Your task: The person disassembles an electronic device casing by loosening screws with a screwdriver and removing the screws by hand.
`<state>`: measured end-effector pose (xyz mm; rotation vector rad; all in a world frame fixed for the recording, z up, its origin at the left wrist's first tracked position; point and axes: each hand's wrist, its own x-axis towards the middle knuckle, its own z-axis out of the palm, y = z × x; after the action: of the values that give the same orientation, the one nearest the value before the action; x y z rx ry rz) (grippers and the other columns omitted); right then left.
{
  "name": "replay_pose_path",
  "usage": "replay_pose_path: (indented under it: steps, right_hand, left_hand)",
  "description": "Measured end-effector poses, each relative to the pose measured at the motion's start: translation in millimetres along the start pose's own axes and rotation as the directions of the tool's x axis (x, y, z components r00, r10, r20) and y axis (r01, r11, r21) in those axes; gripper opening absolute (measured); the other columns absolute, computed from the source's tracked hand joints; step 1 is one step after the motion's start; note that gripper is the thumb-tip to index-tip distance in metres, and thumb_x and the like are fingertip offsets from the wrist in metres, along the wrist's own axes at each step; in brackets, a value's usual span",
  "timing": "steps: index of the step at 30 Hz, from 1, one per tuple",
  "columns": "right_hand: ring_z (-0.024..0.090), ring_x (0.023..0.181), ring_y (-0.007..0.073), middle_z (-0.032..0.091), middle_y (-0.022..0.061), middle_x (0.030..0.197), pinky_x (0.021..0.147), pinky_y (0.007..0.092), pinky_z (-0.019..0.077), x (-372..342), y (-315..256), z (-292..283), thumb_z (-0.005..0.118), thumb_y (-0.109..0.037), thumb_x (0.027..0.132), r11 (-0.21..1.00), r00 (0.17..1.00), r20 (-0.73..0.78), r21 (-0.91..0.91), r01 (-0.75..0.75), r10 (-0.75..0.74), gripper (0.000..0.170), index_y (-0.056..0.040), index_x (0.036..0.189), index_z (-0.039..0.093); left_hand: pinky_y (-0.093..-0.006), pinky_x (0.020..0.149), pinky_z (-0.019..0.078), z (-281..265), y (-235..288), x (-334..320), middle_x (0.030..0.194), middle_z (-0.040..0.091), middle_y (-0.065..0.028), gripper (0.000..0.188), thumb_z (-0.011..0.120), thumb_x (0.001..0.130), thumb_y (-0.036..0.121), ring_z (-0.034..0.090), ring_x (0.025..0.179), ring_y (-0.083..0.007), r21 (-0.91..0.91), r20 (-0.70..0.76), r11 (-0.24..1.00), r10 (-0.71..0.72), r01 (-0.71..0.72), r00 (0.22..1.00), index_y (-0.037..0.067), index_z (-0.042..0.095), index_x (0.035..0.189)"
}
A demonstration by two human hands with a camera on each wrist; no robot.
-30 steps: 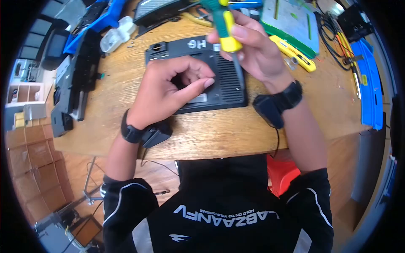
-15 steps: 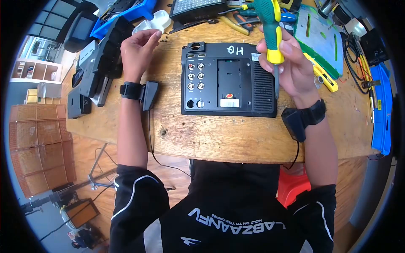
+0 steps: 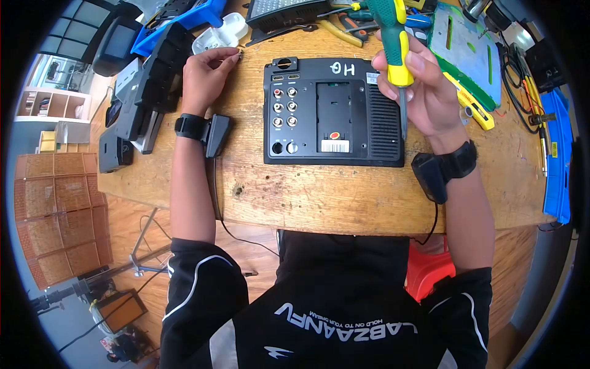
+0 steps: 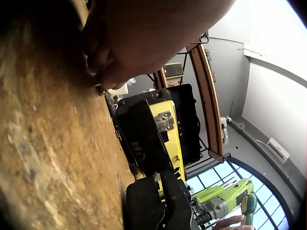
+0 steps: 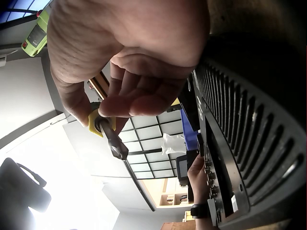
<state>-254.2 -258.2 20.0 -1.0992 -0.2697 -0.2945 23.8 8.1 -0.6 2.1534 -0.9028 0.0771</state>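
Note:
My right hand [image 3: 433, 80] grips a green-and-yellow screwdriver [image 3: 393, 43] by its handle, blade pointing down beside the device's right edge. In the right wrist view the screwdriver's bare metal tip [image 5: 118, 151] stands clear of the device. A black electronic unit [image 3: 381, 154] lies back up on the wooden table, with rows of round connectors, a recessed bay and vent slots. To its left, my left hand [image 3: 206, 77] reaches to a few tiny metal pieces [image 3: 241, 55], thumb and index fingertips close together right at them. I cannot tell whether the fingertips hold one.
Behind the left hand stands a clear plastic container [image 3: 230, 27]. Black housings [image 3: 147, 92] and a blue bin [image 3: 166, 31] line the left side. A yellow utility knife [image 3: 470, 107] and a green-edged plate [image 3: 464, 55] lie at right, near a blue tray [image 3: 556, 160]. Pliers [image 3: 341, 32] lie at the back.
My left hand has left the space over the black unit for the tiny metal pieces at left. The right hand keeps its grip on the screwdriver. The head view has shifted.

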Motion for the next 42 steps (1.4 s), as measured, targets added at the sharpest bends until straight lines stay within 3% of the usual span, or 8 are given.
replay_pose_path:
  steps: [4, 7, 9, 23, 26, 29, 35, 42]
  right_hand:
    - [0.063, 0.077, 0.0072, 0.073, 0.0164, 0.114, 0.069, 0.0176, 0.0527, 0, 0, 0, 0.064, -0.031, 0.099, 1.000, 1.000, 0.001, -0.005, 0.002, -0.002, 0.046, -0.0059, 0.137, 0.057]
    - [0.063, 0.076, 0.0071, 0.073, 0.0161, 0.114, 0.068, 0.0168, 0.0524, 1, -1, 1, 0.064, -0.031, 0.099, 1.000, 1.000, -0.007, 0.002, 0.002, -0.002, 0.045, -0.0057, 0.136, 0.057]
    - [0.047, 0.061, 0.0041, 0.071, 0.0128, 0.109, 0.065, 0.0242, 0.0464, -1, -2, 5, 0.061, -0.030, 0.100, 0.999, 0.998, -0.062, -0.043, -0.016, 0.014, 0.057, 0.0058, 0.142, 0.046]
    - [0.047, 0.060, 0.0031, 0.071, 0.0131, 0.110, 0.065, 0.0236, 0.0466, 0, -4, 6, 0.063, -0.028, 0.098, 0.998, 0.998, -0.052, -0.052, -0.033, 0.030, 0.051, 0.0021, 0.137, 0.049]
    - [0.047, 0.060, 0.0033, 0.071, 0.0133, 0.110, 0.065, 0.0236, 0.0467, 0, -2, 6, 0.064, -0.028, 0.098, 0.998, 0.998, -0.058, -0.050, -0.031, 0.028, 0.052, 0.0021, 0.137, 0.049]
    - [0.047, 0.060, 0.0036, 0.071, 0.0139, 0.110, 0.065, 0.0236, 0.0466, -3, 1, 0, 0.064, -0.029, 0.098, 0.998, 0.995, -0.089, -0.049, -0.039, 0.034, 0.052, 0.0026, 0.137, 0.049]
    - [0.046, 0.060, 0.0036, 0.071, 0.0135, 0.109, 0.064, 0.0238, 0.0464, -2, 2, -3, 0.063, -0.030, 0.098, 0.999, 0.997, -0.072, -0.026, -0.036, 0.034, 0.054, 0.0034, 0.138, 0.048]
    - [0.046, 0.060, 0.0030, 0.071, 0.0126, 0.110, 0.065, 0.0232, 0.0467, 1, -2, 4, 0.063, -0.031, 0.098, 0.997, 0.998, -0.058, -0.065, -0.038, 0.034, 0.055, 0.0034, 0.139, 0.048]
  left_hand:
    - [-0.0212, 0.073, 0.0514, -3, 7, -2, 0.088, 0.076, -0.0017, 0.022, 0.074, 0.093, 0.010, 0.064, 0.078, -0.0031, 0.056, 0.035, 0.997, -0.053, 0.051, 0.998, 0.003, 0.078, 0.113]
    - [-0.0206, 0.066, 0.0488, -4, 4, -3, 0.081, 0.072, -0.0003, 0.023, 0.074, 0.091, 0.011, 0.061, 0.072, -0.0018, 0.052, 0.002, 0.997, -0.050, 0.050, 0.999, 0.003, 0.078, 0.112]
    - [-0.0207, 0.064, 0.0476, -6, 8, -2, 0.078, 0.071, 0.0001, 0.023, 0.074, 0.092, 0.013, 0.060, 0.070, -0.0016, 0.099, 0.036, 0.991, -0.094, 0.090, 0.995, 0.004, 0.078, 0.112]
    - [-0.0224, 0.062, 0.0472, -5, 5, -4, 0.077, 0.071, -0.0004, 0.021, 0.075, 0.092, 0.019, 0.059, 0.068, -0.0036, 0.126, 0.047, 0.990, -0.066, 0.059, 0.997, 0.004, 0.079, 0.106]
    - [-0.0300, 0.070, 0.0533, -4, 7, -3, 0.080, 0.074, -0.0084, 0.020, 0.075, 0.091, 0.023, 0.068, 0.071, -0.0147, 0.150, 0.043, 0.987, -0.061, 0.054, 0.997, 0.006, 0.079, 0.100]
    - [-0.0262, 0.065, 0.0486, -1, 8, -4, 0.079, 0.072, -0.0023, 0.020, 0.074, 0.095, 0.021, 0.059, 0.070, -0.0073, 0.195, 0.049, 0.981, -0.031, 0.021, 0.998, 0.002, 0.077, 0.102]
    - [-0.0325, 0.070, 0.0512, -1, 9, -6, 0.085, 0.073, -0.0132, 0.026, 0.068, 0.098, 0.025, 0.063, 0.073, -0.0162, 0.248, 0.047, 0.968, 0.013, -0.024, 0.999, 0.000, 0.074, 0.106]
    - [-0.0309, 0.073, 0.0524, -3, 14, -5, 0.086, 0.074, -0.0101, 0.022, 0.070, 0.095, 0.019, 0.064, 0.075, -0.0151, 0.243, 0.058, 0.970, -0.024, 0.010, 0.998, 0.001, 0.075, 0.106]
